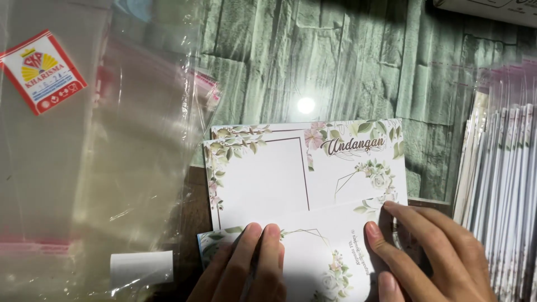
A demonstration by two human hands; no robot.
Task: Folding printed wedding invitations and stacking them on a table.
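We press both the left hand (246, 263) and right hand (430, 254), fingers flat and together, on a floral card (313, 251) at six o'clock, plastic sleeves (84, 168) at nine.

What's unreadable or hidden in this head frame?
- Left hand and right hand: palms and wrists cut off by the bottom edge.
- Folded floral card: lower part hidden by fingers and the edge.
- Bagged card stack: cut off at the right edge.
- Clear plastic bags: glare blurs their count.
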